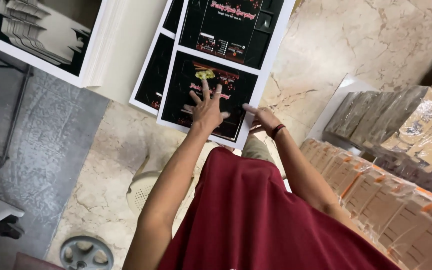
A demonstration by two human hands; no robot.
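My left hand [207, 109] lies flat, fingers spread, on the top sheet [236, 55] of a pile of large black printed sheets with white borders. My right hand [262, 118] pinches the near right corner edge of that same sheet, thumb on top; a dark band circles its wrist. A second pile of the same black sheets [152, 75] lies just left, partly under the first. My red shirt fills the lower middle of the view.
A thick stack of white-edged printed sheets [51, 35] sits at upper left. Bundles of flat brown cartons [376, 185] and wrapped packs [401, 120] line the right. A pale plastic stool [143, 187] and a grey metal wheel [83, 252] are on the marble floor.
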